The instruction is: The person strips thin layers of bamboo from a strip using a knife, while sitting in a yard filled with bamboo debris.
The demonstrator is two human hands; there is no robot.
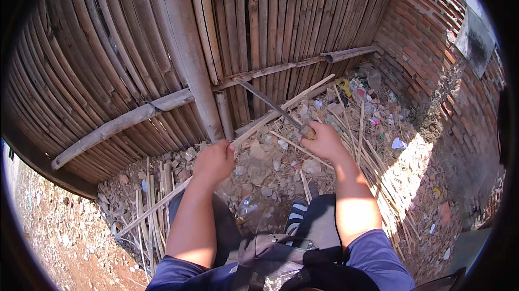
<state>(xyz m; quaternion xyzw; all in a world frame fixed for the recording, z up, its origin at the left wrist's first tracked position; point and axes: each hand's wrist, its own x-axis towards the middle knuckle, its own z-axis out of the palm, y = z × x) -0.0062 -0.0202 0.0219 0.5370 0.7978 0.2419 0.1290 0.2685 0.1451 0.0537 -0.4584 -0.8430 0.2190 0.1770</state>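
My left hand grips a long thin bamboo strip that runs from the lower left up toward the fence. My right hand is closed around the wooden handle of a long knife. Its dark blade points up and to the left and crosses above the strip. Both hands are held out in front of my knees, over rubble and bamboo offcuts.
A bamboo slat fence with a thick upright post stands straight ahead. A red brick wall closes the right side. Loose bamboo strips, stones and litter cover the ground. A dark bag rests on my lap.
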